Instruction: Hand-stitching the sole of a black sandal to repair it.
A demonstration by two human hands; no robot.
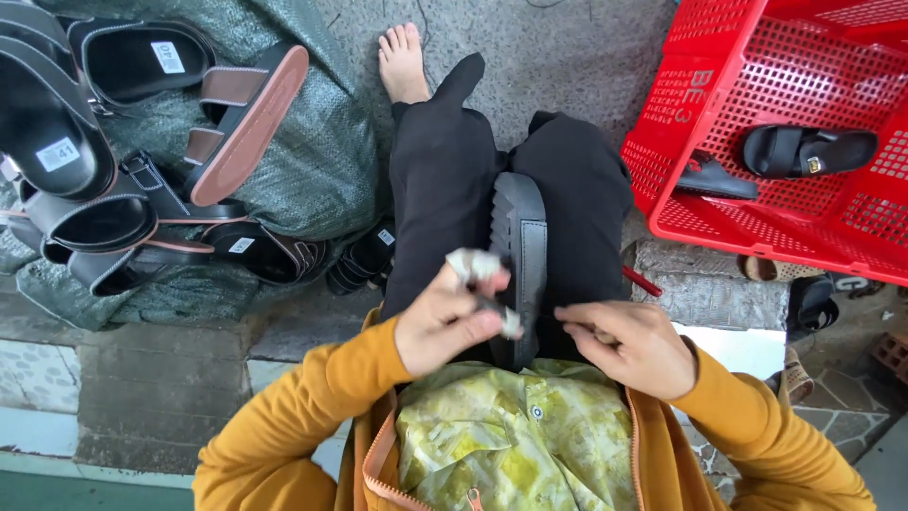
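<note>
Centre of the frame, head view, the only one we have: a black sandal (519, 260) lies lengthwise along the lap, resting in the gap between the two thighs in dark trousers, its toe end pointing toward the upper part of the frame. Our left hand (443, 322) has its fingers closed around a crumpled whitish rag (478, 268), pressed against the sandal's left edge near the heel. Our right hand (632, 345) rests at the sandal's right edge near the heel, fingers curled and drawn together; whether it pinches anything small we cannot tell. We judge the sandal light, with a thick, fairly stiff sole that would flex only a little and a softer strap across it; not fragile, and probably smooth on its finished faces. Best purchase looks to be the sole's side walls near the heel, or the strap. Upper left of the frame: a pile of black sandals (113, 189) on a green woven sack (312, 161). Upper right: a red plastic crate (757, 114) holding two more sandals. A bare foot (402, 61) shows at top centre on the concrete floor (586, 47).
</note>
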